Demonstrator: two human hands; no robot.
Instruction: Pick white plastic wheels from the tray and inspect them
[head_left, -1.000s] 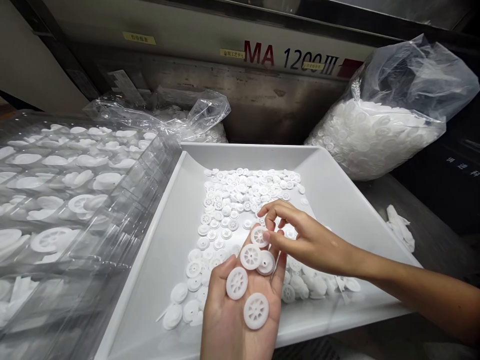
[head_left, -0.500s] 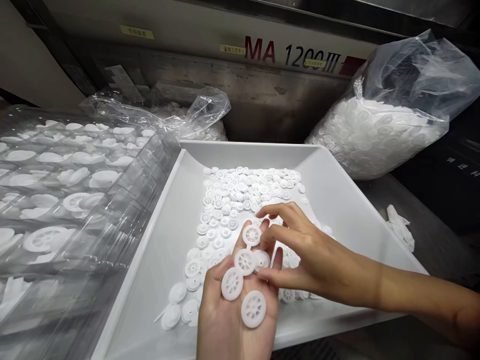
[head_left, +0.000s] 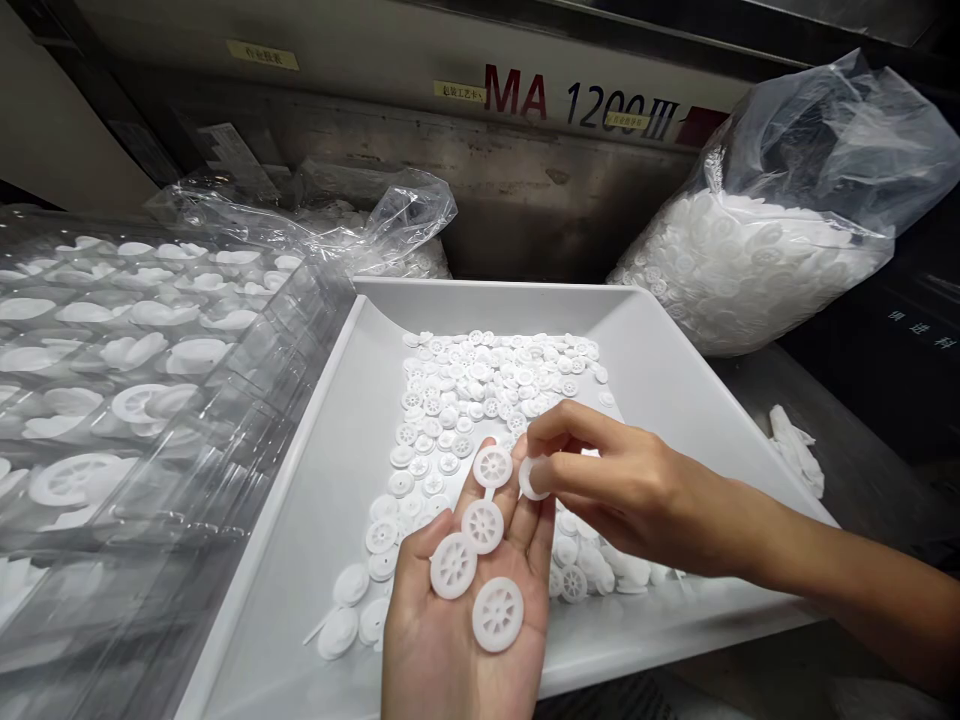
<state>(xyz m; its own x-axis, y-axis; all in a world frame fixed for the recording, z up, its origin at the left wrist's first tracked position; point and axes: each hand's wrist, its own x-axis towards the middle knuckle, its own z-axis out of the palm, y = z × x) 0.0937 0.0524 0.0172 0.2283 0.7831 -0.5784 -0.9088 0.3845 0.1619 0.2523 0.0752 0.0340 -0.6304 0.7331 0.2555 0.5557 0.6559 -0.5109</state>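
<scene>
Hand-sorting vibes here: the left hand [head_left: 450, 640] is open, palm up, with four white plastic spoked wheels [head_left: 482, 527] lying across the palm and fingers. The right hand [head_left: 637, 495] is pinched narrow, gripping another white wheel [head_left: 531, 478] edge-on between thumb and fingertip, right beside the left hand's fingers. Below sits a loose spread of wheels [head_left: 480, 390] in a white plastic tray [head_left: 480, 288], and a stuffed clear bag [head_left: 750, 270] of them slumps off to the right.
</scene>
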